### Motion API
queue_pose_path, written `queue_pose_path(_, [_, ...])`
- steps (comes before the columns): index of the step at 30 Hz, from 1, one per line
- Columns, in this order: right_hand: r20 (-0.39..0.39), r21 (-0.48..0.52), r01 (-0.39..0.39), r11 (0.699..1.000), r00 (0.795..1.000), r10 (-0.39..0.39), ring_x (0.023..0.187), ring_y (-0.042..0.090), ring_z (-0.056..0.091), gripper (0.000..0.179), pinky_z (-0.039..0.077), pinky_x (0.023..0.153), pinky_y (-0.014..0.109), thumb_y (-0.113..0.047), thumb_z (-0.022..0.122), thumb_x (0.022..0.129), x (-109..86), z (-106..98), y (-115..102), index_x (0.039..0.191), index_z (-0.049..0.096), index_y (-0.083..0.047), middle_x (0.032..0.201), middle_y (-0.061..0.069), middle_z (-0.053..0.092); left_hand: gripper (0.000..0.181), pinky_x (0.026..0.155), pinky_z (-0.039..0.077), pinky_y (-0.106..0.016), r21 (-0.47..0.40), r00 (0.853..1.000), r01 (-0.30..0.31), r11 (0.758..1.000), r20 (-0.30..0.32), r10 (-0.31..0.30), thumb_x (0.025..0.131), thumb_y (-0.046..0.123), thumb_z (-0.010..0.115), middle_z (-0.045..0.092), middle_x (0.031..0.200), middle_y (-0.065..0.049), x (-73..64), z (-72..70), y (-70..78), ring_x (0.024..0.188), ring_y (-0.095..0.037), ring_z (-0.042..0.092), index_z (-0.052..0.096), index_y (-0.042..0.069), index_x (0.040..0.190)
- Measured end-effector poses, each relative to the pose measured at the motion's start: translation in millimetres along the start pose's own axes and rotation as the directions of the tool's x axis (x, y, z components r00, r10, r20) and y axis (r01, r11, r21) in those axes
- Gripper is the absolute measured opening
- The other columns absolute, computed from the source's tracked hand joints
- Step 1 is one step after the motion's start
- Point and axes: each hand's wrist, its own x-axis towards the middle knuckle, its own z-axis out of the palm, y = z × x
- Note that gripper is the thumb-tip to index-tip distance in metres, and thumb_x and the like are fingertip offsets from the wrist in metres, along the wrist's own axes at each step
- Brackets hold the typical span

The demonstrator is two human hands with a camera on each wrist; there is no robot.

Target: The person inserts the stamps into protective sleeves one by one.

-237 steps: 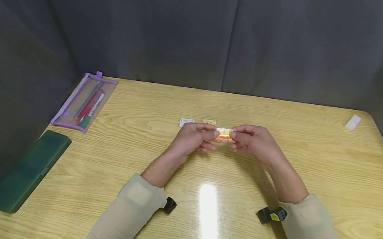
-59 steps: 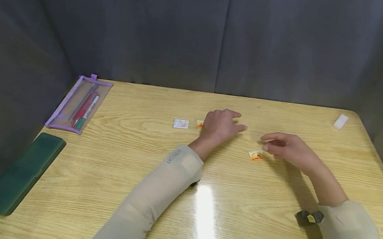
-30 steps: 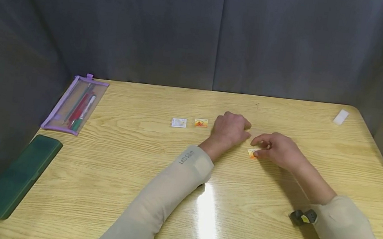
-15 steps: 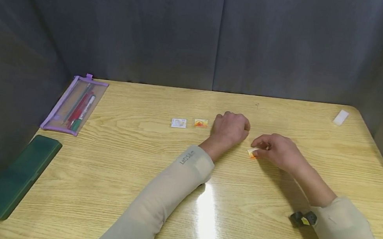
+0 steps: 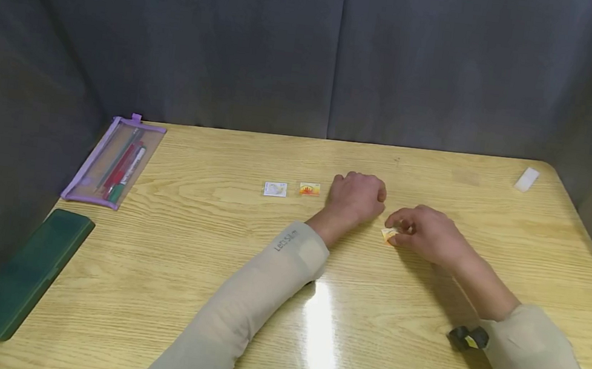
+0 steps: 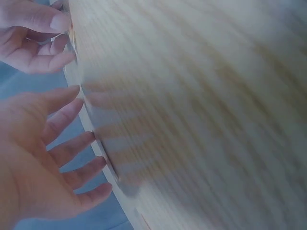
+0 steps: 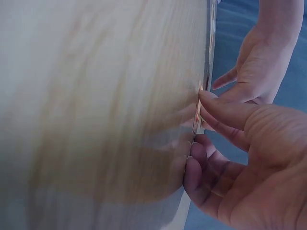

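Note:
In the head view, my right hand [image 5: 424, 232] pinches a small yellow-orange picture card [image 5: 387, 235], like a postage stamp, low over the table. The right wrist view has the thumb against the card's edge [image 7: 198, 109], with the index finger behind it. My left hand [image 5: 357, 197] is just left of it, fingertips down at the table. Its fingers look loosely spread in the left wrist view, with nothing seen held. Two more small cards lie flat left of that hand: an orange one [image 5: 309, 189] and a white one [image 5: 275, 189].
A purple-edged mesh pouch [image 5: 114, 161] with pens lies at the far left of the wooden table [image 5: 179, 293]. Nearer on that side is a dark green pencil case [image 5: 28, 276]. A small white block [image 5: 527, 180] sits at the back right. Dark curtains [image 5: 224, 42] surround the table.
Earlier both hands held an orange card together; later it lay on the table. The right hand has since moved left and gripped it. My left hand shifted right, uncovering the other orange card.

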Motion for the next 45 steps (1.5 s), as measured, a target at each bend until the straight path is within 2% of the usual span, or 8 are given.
queue_pose_path(14, [0.017, 0.034, -0.040, 0.999, 0.999, 0.040, 0.081, 0.015, 0.057, 0.003, 0.044, 0.074, 0.033, -0.020, 0.078, 0.090, 1.1, 0, 3, 0.093, 0.077, -0.020, 0.087, -0.006, 0.073, 0.027, 0.095, 0.052, -0.036, -0.094, 0.997, -0.056, 0.994, -0.051, 0.051, 0.100, 0.046, 0.061, 0.068, 0.132, 0.014, -9.3, -12.8, -11.1, 0.118, -0.015, 0.065, 0.072, 0.036, 0.123])
queue_pose_path(19, [0.007, 0.157, -0.093, 0.983, 0.996, 0.093, 0.087, 0.017, 0.065, 0.009, 0.050, 0.076, 0.031, -0.024, 0.072, 0.096, -8.1, -6, 6, 0.102, 0.074, -0.018, 0.099, 0.001, 0.075, 0.027, 0.077, 0.055, -0.029, -0.220, 0.994, -0.069, 0.973, -0.093, 0.049, 0.100, 0.045, 0.062, 0.067, 0.135, 0.011, -16.1, -21.7, -19.6, 0.114, -0.014, 0.067, 0.073, 0.034, 0.121])
queue_pose_path(22, [0.003, 0.294, -0.150, 0.944, 0.988, 0.157, 0.090, 0.021, 0.071, 0.019, 0.058, 0.075, 0.032, -0.028, 0.069, 0.098, -14.4, -12, 7, 0.111, 0.071, -0.015, 0.108, 0.010, 0.075, 0.026, 0.062, 0.050, -0.026, -0.332, 0.994, -0.066, 0.941, -0.107, 0.031, 0.100, 0.044, 0.063, 0.067, 0.135, 0.010, -20.4, -27.1, -26.8, 0.101, -0.014, 0.068, 0.074, 0.033, 0.121])
queue_pose_path(25, [-0.007, 0.439, -0.175, 0.881, 0.980, 0.199, 0.088, 0.022, 0.072, 0.030, 0.062, 0.077, 0.034, -0.030, 0.069, 0.098, -18.8, -17, 10, 0.119, 0.067, -0.009, 0.107, 0.013, 0.073, 0.026, 0.062, 0.049, -0.026, -0.433, 0.993, -0.068, 0.899, -0.120, 0.017, 0.100, 0.043, 0.063, 0.067, 0.135, 0.010, -25.3, -31.6, -35.3, 0.096, -0.016, 0.067, 0.074, 0.033, 0.121])
queue_pose_path(32, [-0.056, 0.697, -0.122, 0.706, 0.973, 0.223, 0.089, 0.011, 0.074, 0.045, 0.062, 0.083, 0.029, -0.012, 0.065, 0.100, -25.9, -24, 23, 0.139, 0.050, 0.004, 0.094, -0.004, 0.071, 0.024, 0.099, 0.050, -0.035, -0.610, 0.989, -0.076, 0.789, -0.144, -0.017, 0.099, 0.035, 0.066, 0.070, 0.130, 0.009, -35.2, -32.8, -55.6, 0.122, -0.019, 0.061, 0.075, 0.027, 0.120])
queue_pose_path(35, [-0.044, 0.792, -0.111, 0.600, 0.970, 0.238, 0.089, 0.012, 0.076, 0.045, 0.062, 0.083, 0.027, -0.010, 0.065, 0.100, -29.9, -27, 31, 0.140, 0.049, 0.003, 0.095, -0.005, 0.072, 0.034, 0.102, 0.051, -0.036, -0.651, 0.991, -0.072, 0.756, -0.130, -0.018, 0.098, 0.037, 0.068, 0.068, 0.135, 0.005, -34.9, -30.2, -60.1, 0.124, -0.019, 0.062, 0.070, 0.027, 0.130])
queue_pose_path(41, [0.012, 0.932, -0.102, 0.348, 0.968, 0.250, 0.094, 0.014, 0.076, 0.029, 0.061, 0.085, 0.027, -0.010, 0.065, 0.100, -39.0, -33, 44, 0.129, 0.063, -0.013, 0.107, 0.001, 0.069, 0.070, 0.106, 0.052, -0.039, -0.761, 0.998, -0.060, 0.646, -0.069, 0.011, 0.089, 0.047, 0.077, 0.057, 0.149, 0.003, -25.9, -24.9, -60.1, 0.138, -0.023, 0.055, 0.047, 0.036, 0.151])
queue_pose_path(45, [0.021, 0.959, -0.083, 0.273, 0.975, 0.221, 0.097, 0.017, 0.076, 0.028, 0.060, 0.086, 0.028, -0.007, 0.062, 0.101, -44.3, -36, 50, 0.127, 0.065, -0.017, 0.111, 0.002, 0.071, 0.071, 0.107, 0.051, -0.036, -0.749, 0.996, -0.075, 0.658, -0.087, 0.014, 0.089, 0.050, 0.076, 0.057, 0.149, 0.009, -18.3, -25.2, -56.2, 0.138, -0.022, 0.055, 0.044, 0.040, 0.152])
